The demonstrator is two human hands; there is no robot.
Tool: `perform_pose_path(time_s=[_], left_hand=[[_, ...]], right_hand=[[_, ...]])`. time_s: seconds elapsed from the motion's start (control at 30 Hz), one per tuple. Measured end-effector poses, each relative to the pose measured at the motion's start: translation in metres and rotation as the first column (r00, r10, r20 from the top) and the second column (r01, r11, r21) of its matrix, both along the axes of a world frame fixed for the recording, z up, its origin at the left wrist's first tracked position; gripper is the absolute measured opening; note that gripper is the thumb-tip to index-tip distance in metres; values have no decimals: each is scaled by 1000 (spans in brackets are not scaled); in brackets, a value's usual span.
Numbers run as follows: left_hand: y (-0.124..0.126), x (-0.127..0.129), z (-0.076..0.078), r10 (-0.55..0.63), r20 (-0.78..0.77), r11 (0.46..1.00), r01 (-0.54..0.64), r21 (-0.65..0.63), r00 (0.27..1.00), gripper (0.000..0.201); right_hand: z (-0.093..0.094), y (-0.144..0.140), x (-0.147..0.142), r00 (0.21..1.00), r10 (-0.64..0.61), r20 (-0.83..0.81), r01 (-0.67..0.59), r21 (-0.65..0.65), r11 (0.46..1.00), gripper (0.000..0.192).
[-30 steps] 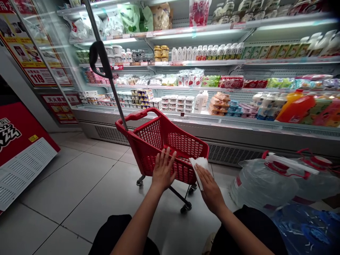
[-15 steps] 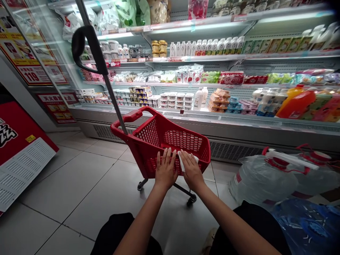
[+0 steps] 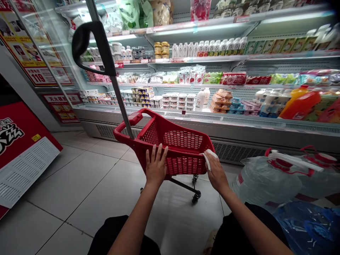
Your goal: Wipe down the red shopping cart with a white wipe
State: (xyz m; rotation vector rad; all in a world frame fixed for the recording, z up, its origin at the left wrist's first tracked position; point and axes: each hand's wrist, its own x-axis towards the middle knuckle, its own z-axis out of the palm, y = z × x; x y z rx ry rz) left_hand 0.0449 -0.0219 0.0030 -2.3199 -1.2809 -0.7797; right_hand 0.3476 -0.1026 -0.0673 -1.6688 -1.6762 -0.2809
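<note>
Resting with fingers fanned apart, the left hand (image 3: 155, 170) lies against the near side of the red cart (image 3: 141, 152), while the right hand (image 3: 216, 173), fingers close together, holds a white cloth (image 3: 211, 153) at the cart's right end. From the cart's left end rises a dark handle (image 3: 105, 53). Behind the cart stands a lit display case (image 3: 255, 137) of bottles (image 3: 225, 46), tubs (image 3: 174, 102) and packets (image 3: 233, 78); right of the cart sit water jugs (image 3: 268, 179), and well left of it a red-and-white cabinet (image 3: 29, 152)

Your cart (image 3: 183, 153) stands before you; behind it, the chiller (image 3: 265, 137); at your right, jugs (image 3: 268, 180); far left, a cabinet (image 3: 29, 148).
</note>
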Motion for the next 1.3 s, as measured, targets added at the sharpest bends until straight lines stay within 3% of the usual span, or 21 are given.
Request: perform_pose_path(time_s=[0.1,0.27,0.33,0.4,0.47,0.6,0.67,0.73,0.8,0.93,1.0,1.13,1.3], left_hand=[[-5,11,-3,-21,-5,1000,21,8,1000,84],[-10,21,-6,-51,-28,998,52,40,998,80],[-11,19,-5,-62,-46,997,64,49,997,78],[-12,14,0,-82,-70,995,86,54,994,80],[-12,6,6,-86,-77,994,91,57,993,83],[-11,-6,20,-5,-15,997,6,75,1000,83],[-13,-5,23,11,-1,997,-11,74,1000,78],[-15,1,24,9,-1,998,-9,66,1000,73],[-18,7,24,4,-5,998,-4,62,1000,72],[-20,10,25,-19,-1,996,19,82,1000,69],[-19,4,29,-38,13,995,37,96,999,66],[-16,-14,38,-46,54,993,40,114,997,66],[-18,-18,42,-3,84,992,-7,122,996,50]], right_hand=[[10,17,-19,999,19,-47,-18,22,1000,55],[38,45,-98,963,269,9,-269,4,963,62],[44,47,-114,948,318,14,-318,6,948,65],[44,42,-109,942,335,22,-335,-9,942,66],[39,33,-84,949,315,23,-314,-28,949,63],[25,18,-25,984,176,-18,-176,-20,984,55],[23,18,-13,991,116,-69,-116,-2,993,51],[26,24,-23,989,72,-131,-70,21,997,49],[33,31,-50,984,88,-157,-83,37,996,48],[58,42,-123,949,292,-115,-288,48,956,51],[67,42,-145,920,373,-117,-366,74,928,53],[65,36,-129,899,428,-93,-419,100,902,54],[50,31,-88,948,272,-163,-256,111,960,46]])
